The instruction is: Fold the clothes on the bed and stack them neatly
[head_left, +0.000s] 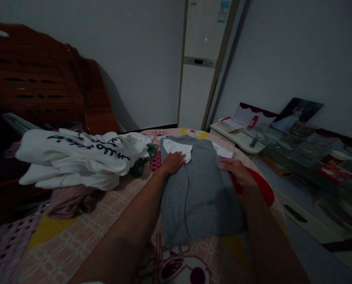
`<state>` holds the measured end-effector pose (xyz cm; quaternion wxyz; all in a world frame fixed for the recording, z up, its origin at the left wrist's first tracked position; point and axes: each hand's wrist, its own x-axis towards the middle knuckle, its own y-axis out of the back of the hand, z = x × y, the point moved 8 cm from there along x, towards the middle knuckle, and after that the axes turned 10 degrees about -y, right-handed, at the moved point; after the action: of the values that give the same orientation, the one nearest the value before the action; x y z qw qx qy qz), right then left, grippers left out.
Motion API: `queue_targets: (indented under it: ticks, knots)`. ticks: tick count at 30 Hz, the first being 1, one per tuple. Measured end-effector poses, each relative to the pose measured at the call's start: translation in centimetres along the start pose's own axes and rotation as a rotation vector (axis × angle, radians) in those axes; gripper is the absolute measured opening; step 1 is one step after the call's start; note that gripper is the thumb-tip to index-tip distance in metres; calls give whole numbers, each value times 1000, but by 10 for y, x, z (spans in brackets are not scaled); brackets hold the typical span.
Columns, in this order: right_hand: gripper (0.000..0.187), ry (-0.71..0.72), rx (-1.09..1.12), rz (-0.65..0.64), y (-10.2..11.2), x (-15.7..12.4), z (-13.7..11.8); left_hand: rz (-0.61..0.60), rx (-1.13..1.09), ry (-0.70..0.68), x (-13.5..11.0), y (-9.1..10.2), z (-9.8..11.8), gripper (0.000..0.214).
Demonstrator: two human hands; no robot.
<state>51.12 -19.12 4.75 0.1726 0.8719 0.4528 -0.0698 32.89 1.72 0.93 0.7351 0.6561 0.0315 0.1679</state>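
Centre frame, on the bed [84, 221]: left hand [173, 162] flat on the sweater [199, 193], fingers pressed together. Right hand [238, 171] curled at its right edge, grip indeterminate.

Room dim, underexposed, cool grey cast. Brightest patches: white shirt [75, 157] and tall white cabinet [198, 63]. Grey sweater [199, 185] evenly lit, knit visible. Wooden headboard [36, 79] nearly black. Bottom foreground soft. Wide-angle bend at edges; cabinet leans. Faint sheen on glass table [297, 152].
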Motion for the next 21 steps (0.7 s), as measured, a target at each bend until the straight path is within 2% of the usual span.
queue_targets:
  ticks: [3, 6, 9, 14, 18, 21]
  knots:
    - [47, -35, -227, -196, -41, -4, 0, -5, -1, 13, -1, 0, 0, 47]
    - [34, -69, -297, -251, -53, -3, 7, -25, -4, 22, -1, 1, 1, 48]
    - [13, -52, -221, -135, -37, 3, 9, -31, -4, 20, -2, 2, 3, 48]
    - [27, -216, 26, 193, 3, 10, 30, -12, 5, 10, -1, 3, 3, 47]
    - [27, -274, 287, 241, 6, 24, 37, -12, -12, 29, -1, 3, 2, 47]
    - [22, -310, 437, 328, 10, 42, 36, -24, -17, 33, -1, 1, 2, 48]
